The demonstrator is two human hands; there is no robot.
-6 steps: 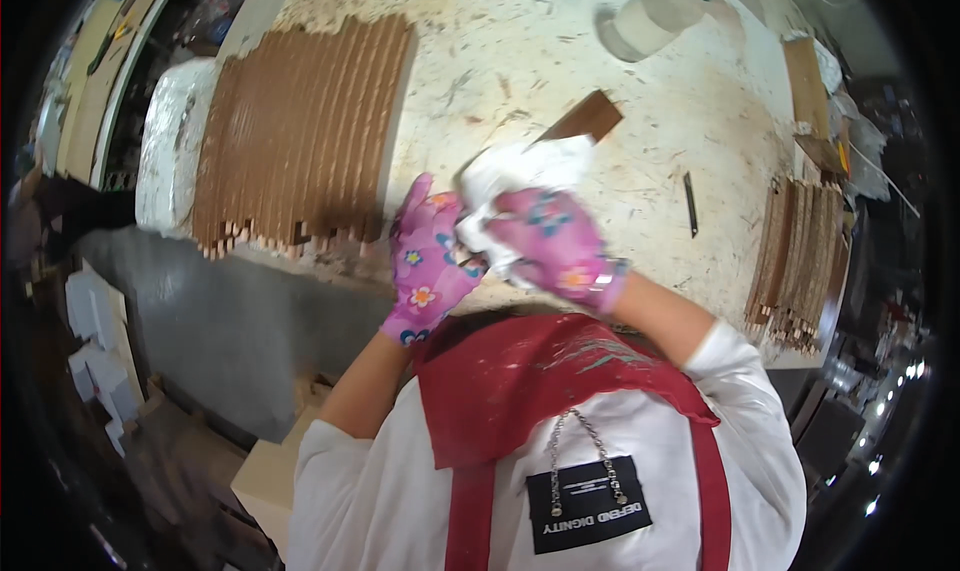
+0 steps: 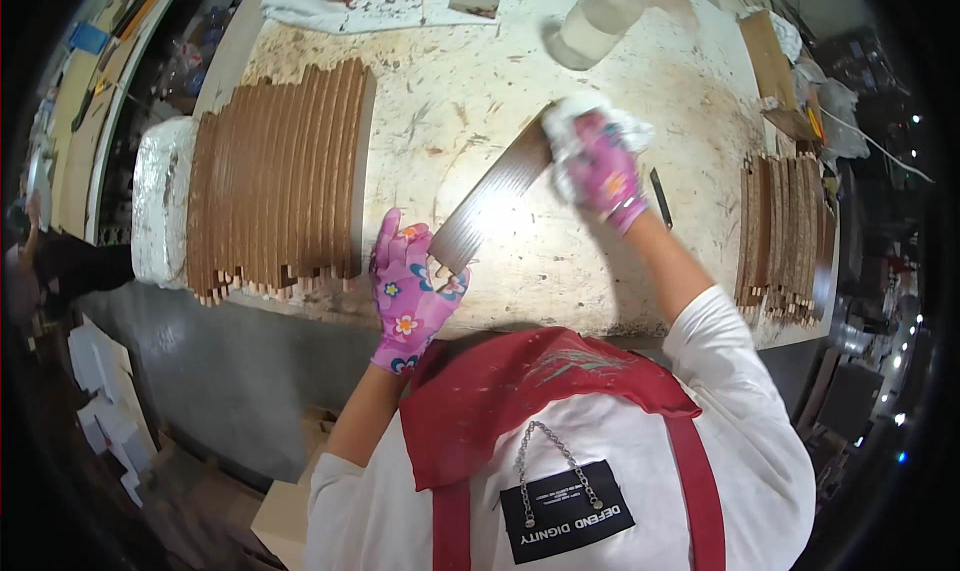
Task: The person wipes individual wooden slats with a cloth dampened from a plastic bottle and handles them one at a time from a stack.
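Note:
A brown wooden slat (image 2: 497, 193) lies slantwise on the worktable, its grooved face shining with reflected light. Short dowel pegs show at its near end, where my left hand (image 2: 408, 296), in a pink flowered glove, grips it. At the far end, my right hand (image 2: 606, 168), gloved the same, is closed on a crumpled white cloth (image 2: 568, 141) pressed over the slat's tip. Motion blurs the cloth and the right fingers somewhat. To the left of my left hand, many similar slats with pegged ends stand packed in a row (image 2: 280, 176).
Behind the slat stands a clear bottle (image 2: 600, 23) with a green band. A thin black strip (image 2: 660, 199) lies right of my right hand. More slats (image 2: 780, 233) are stacked at the table's right edge. A small wood block (image 2: 474, 5) rests on a white sheet (image 2: 395, 14) at the back.
My right hand has swept the cloth away from me and to the right, from the slat's near end to its far end, uncovering the grooved face. My left hand stays at the near end.

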